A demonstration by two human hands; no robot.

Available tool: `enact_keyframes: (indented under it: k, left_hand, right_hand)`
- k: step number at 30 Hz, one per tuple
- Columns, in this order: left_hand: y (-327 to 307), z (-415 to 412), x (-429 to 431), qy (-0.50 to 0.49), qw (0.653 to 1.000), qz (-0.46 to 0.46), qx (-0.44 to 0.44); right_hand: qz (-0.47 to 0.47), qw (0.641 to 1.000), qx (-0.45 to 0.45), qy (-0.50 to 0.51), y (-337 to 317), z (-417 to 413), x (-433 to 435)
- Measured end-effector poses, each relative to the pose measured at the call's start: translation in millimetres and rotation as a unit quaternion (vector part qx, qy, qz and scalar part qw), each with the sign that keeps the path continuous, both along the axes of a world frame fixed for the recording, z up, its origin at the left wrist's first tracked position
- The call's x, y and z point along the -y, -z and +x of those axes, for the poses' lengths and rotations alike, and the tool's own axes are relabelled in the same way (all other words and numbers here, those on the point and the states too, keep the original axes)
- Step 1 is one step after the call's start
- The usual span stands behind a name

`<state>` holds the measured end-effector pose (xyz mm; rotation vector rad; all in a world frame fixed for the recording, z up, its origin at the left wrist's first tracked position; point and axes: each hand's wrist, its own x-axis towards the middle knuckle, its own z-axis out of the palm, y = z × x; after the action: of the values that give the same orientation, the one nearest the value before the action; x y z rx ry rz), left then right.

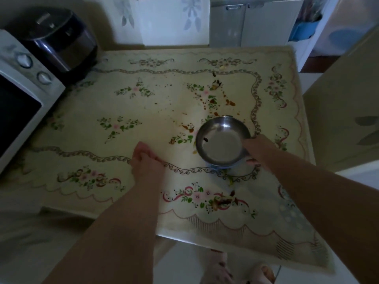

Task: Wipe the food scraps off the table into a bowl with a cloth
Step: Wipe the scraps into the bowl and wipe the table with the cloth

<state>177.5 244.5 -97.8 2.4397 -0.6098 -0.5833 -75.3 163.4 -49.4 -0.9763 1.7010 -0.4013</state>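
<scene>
A round steel bowl (222,140) is tilted just above the floral tablecloth (123,111), right of centre. My right hand (257,149) grips its right rim, and a blue edge shows under the bowl. One dark scrap lies inside the bowl. Brown food scraps (213,101) and smears are scattered behind the bowl, to its left (187,128), and near the front edge (223,201). My left hand (146,160) rests on the tablecloth left of the bowl, fingers curled together, with nothing visible in it. I cannot clearly make out a cloth.
A white microwave oven (22,95) and a dark rice cooker (59,37) stand at the table's left back. White cabinets (246,21) are behind the table. A pale blue dotted patch (291,212) lies at the right front. My feet (223,269) show below the front edge.
</scene>
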Motion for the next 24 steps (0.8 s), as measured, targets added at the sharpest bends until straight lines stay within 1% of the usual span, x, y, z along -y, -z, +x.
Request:
enact_keyframes:
  k: [2, 5, 6, 8, 10, 13, 16, 18, 21, 23, 24]
  left_hand:
    - [2.5, 7.4, 21.4, 0.08, 0.994, 0.052, 0.045]
    - [3.5, 15.3, 55.2, 0.173, 0.968, 0.155, 0.095]
    - [2.2, 14.1, 64.3, 0.2, 0.958, 0.174, 0.107]
    - [3.9, 12.6, 83.6, 0.254, 0.941, 0.182, 0.129]
    - [6.9, 10.0, 99.1, 0.296, 0.924, 0.199, 0.135]
    - [7.6, 0.1, 108.3, 0.355, 0.906, 0.176, 0.146]
    - [11.0, -9.4, 110.2, 0.411, 0.891, 0.121, 0.148]
    - [10.0, -16.4, 110.7, 0.459, 0.865, 0.125, 0.16]
    - [8.0, -34.5, 109.1, 0.532, 0.808, 0.151, 0.201]
    - [10.0, -49.7, 107.8, 0.557, 0.791, 0.146, 0.208]
    - [10.7, -58.2, 105.3, 0.575, 0.783, 0.139, 0.193]
  right_hand:
    - [-0.01, 1.0, 0.016, 0.006, 2.2, 6.8, 2.9]
    - [-0.027, 0.999, 0.02, 0.037, 10.9, 11.1, 10.2]
    - [-0.035, 0.998, 0.017, 0.046, 13.0, 11.3, 12.2]
    - [-0.051, 0.996, 0.012, 0.071, 17.1, 9.4, 17.2]
    - [-0.054, 0.993, 0.014, 0.102, 19.2, 4.2, 21.4]
    - [-0.056, 0.987, 0.022, 0.151, 22.8, -9.3, 26.9]
    - [-0.047, 0.979, 0.035, 0.194, 25.7, -24.2, 27.4]
    - [-0.032, 0.975, 0.038, 0.214, 28.0, -33.2, 23.3]
    - [-0.014, 0.972, 0.048, 0.23, 31.9, -47.0, 14.2]
    - [-0.009, 0.971, 0.042, 0.235, 34.9, -55.9, 9.3]
    - [-0.007, 0.971, 0.04, 0.236, 35.3, -59.8, 7.7]
